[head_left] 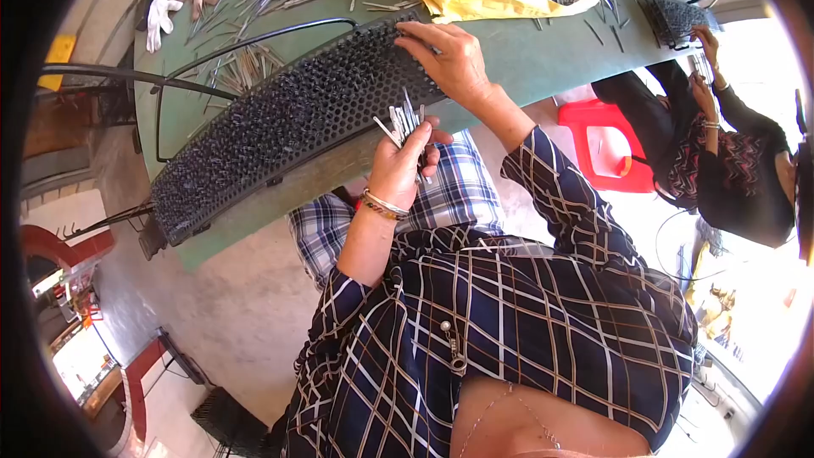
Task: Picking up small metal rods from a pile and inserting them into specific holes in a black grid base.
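A bundle of thin, silvery grey sticks [407, 121] is gripped in my left hand [400, 157], fanned out above the thumb. Beside it slants a long black rack [292, 114] full of round holes. Dark pieces stand close together over most of the rack, while bare holes show along its right part. My right hand [458, 64] reaches over the rack's right end with thumb and fingers drawn together at the surface. Whatever sits between those fingertips is too small to make out.
Loose sticks lie across the green table [526, 68], and a yellow-edged sack [492, 2] holds a heap of them. White gloves [161, 17] lie at the far left. To the right, a co-worker [733, 153] handles another rack [674, 21] near a red stool [598, 148].
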`<control>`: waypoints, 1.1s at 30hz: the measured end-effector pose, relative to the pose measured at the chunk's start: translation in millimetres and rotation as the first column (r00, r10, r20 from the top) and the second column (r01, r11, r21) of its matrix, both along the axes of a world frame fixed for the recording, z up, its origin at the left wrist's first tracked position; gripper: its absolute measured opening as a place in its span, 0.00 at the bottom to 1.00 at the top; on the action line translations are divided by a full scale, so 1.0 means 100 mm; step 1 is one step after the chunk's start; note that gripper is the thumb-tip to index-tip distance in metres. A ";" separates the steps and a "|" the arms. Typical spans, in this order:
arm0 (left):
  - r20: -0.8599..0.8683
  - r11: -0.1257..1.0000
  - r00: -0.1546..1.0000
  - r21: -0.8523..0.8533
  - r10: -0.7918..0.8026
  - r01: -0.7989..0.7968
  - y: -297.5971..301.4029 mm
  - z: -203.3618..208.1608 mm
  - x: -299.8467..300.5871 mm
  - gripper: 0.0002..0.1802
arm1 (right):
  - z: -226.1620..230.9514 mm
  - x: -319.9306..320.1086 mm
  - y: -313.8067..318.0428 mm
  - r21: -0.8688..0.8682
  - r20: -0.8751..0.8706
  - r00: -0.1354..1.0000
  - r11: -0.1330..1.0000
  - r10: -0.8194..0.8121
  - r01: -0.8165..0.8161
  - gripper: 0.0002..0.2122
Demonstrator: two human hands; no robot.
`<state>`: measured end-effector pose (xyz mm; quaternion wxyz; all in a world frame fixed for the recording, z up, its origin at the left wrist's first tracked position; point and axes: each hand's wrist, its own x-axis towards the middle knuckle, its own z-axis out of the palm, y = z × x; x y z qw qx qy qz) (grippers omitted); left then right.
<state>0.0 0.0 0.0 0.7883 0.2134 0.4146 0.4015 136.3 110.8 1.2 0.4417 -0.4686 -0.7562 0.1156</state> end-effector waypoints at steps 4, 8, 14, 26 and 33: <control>0.005 1.000 1.000 -0.007 0.000 0.000 -0.03 -0.01 -0.02 0.12 | 0.03 -0.01 -0.02 0.051 0.050 0.998 0.998 0.032 -0.035 0.13; -0.002 1.000 1.000 -0.025 -0.005 0.005 -0.04 0.03 -0.03 0.12 | 0.01 -0.02 0.00 0.132 0.110 0.990 0.986 0.091 -0.105 0.11; 0.004 1.000 1.000 -0.025 -0.011 0.011 -0.04 0.04 -0.02 0.12 | -0.03 0.01 0.00 0.201 0.102 0.992 0.975 0.076 -0.095 0.10; 0.036 0.999 0.999 0.011 -0.033 0.032 -0.02 0.02 -0.03 0.13 | 0.06 0.03 -0.01 0.121 0.164 0.979 0.982 0.124 -0.144 0.09; 0.052 0.999 0.998 0.011 -0.041 0.040 -0.01 0.02 -0.03 0.13 | 0.13 0.03 -0.07 0.080 0.101 0.984 0.984 0.148 -0.157 0.08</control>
